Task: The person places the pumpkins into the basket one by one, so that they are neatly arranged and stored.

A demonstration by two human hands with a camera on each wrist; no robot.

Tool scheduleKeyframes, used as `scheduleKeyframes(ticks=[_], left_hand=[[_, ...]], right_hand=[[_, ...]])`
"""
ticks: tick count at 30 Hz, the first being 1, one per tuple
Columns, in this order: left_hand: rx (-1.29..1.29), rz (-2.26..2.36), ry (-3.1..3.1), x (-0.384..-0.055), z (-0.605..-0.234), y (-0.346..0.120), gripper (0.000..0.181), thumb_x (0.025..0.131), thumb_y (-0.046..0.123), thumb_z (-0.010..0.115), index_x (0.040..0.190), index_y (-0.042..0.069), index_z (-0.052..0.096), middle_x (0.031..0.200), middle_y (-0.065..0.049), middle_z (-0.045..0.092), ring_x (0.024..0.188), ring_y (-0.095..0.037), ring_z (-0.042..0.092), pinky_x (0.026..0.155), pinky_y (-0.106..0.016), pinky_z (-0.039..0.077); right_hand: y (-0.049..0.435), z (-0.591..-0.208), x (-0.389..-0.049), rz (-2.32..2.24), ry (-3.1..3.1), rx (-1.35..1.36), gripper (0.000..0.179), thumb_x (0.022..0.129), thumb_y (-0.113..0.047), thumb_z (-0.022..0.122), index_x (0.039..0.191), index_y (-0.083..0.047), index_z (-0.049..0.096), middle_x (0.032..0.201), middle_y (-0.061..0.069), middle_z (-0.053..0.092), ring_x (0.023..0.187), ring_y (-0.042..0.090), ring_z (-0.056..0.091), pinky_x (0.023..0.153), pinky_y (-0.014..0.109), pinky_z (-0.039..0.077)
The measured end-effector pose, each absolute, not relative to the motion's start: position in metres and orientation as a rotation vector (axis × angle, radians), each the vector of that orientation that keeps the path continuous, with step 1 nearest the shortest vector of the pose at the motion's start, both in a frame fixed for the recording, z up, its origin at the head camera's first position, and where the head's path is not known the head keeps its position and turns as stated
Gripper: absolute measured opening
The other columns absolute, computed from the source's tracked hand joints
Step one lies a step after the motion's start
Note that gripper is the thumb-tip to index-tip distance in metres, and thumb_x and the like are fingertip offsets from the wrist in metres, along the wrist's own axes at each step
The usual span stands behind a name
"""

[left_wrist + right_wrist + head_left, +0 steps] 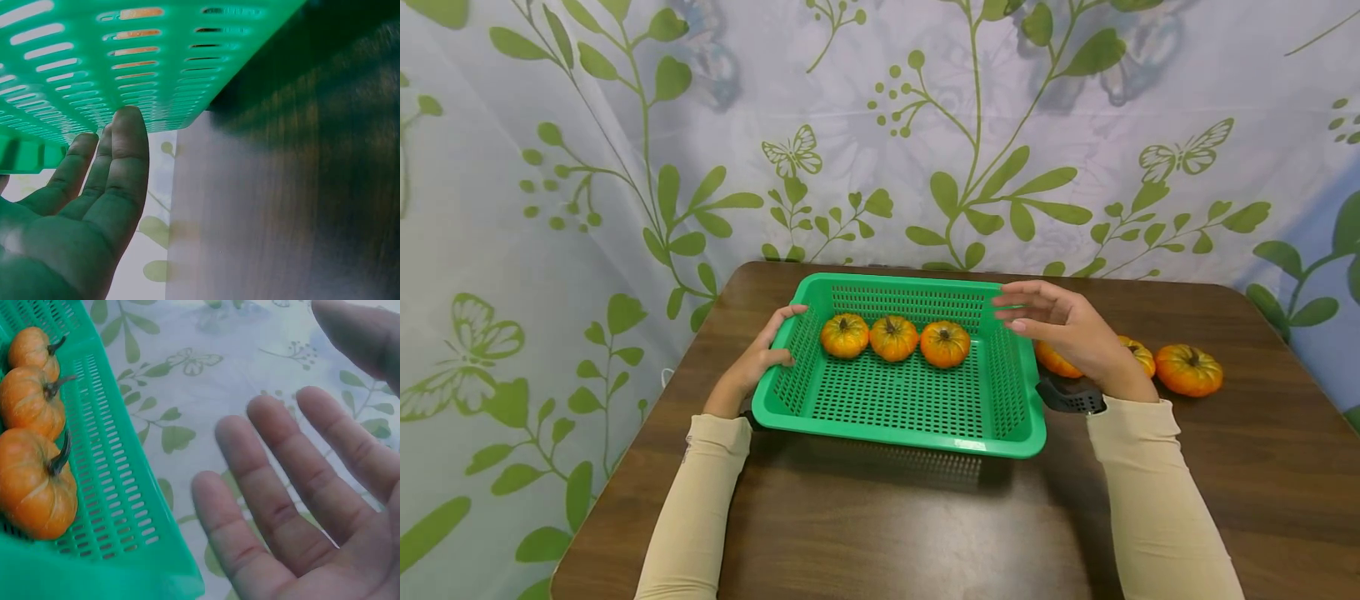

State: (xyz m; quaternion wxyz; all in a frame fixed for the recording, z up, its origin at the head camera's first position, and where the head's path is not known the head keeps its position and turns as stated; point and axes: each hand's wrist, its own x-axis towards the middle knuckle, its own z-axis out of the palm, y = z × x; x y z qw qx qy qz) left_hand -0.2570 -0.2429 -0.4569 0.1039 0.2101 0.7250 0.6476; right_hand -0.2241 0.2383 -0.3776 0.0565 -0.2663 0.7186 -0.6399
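Head view: on the table [925,533], I see the basket [895,437], near edge apparently raised, my left hand [758,358] gripping its left end, likely for support. My right hand [1075,329] is spread wide, holding nothing, just off the right end. Three pumpkins [893,338] line the back; the tilt may keep them there. Loose pumpkins [1189,370] beyond are partly hidden by my right hand; my left thumb's hold is hard to make out.

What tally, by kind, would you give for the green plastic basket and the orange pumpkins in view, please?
Green plastic basket: 1
Ribbed orange pumpkins: 6 (3 inside the basket, 3 outside, two of those partly hidden by the right hand and wrist)
Total: 7
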Motion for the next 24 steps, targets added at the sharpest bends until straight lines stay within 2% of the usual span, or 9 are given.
scheduleKeyframes(ticks=[7, 13, 24], left_hand=[[0.609, 1.911, 2.13, -0.258, -0.458, -0.243, 0.089, 0.082, -0.007, 0.048, 0.166, 0.005, 0.022, 0.161, -0.031, 0.03, 0.12, -0.038, 0.05, 0.084, -0.035, 0.056], [0.615, 1.897, 2.14, -0.258, -0.459, -0.243, 0.089, 0.082, -0.007, 0.047, 0.166, 0.003, 0.021, 0.161, -0.033, 0.03, 0.118, -0.039, 0.05, 0.083, -0.035, 0.056], [0.59, 1.926, 2.099, -0.257, -0.459, -0.244, 0.087, 0.083, -0.008, 0.047, 0.166, 0.006, 0.022, 0.16, -0.032, 0.03, 0.117, -0.037, 0.052, 0.083, -0.037, 0.057]], right_hand=[[0.248, -0.383, -0.215, -2.146, 2.16, -0.777, 0.039, 0.104, 0.008, 0.06, 0.14, -0.006, 0.067, 0.131, 0.005, 0.073, 0.12, 0.02, 0.071, 0.099, 0.027, 0.056], [0.256, -0.386, -0.213, -2.268, 2.185, -0.764, 0.04, 0.103, 0.011, 0.061, 0.138, -0.006, 0.069, 0.124, 0.002, 0.076, 0.111, 0.014, 0.072, 0.094, 0.023, 0.057], [0.272, -0.401, -0.209, -2.383, 2.308, -0.733, 0.044, 0.098, 0.015, 0.065, 0.138, -0.001, 0.068, 0.12, 0.002, 0.077, 0.107, 0.013, 0.072, 0.088, 0.021, 0.058]])
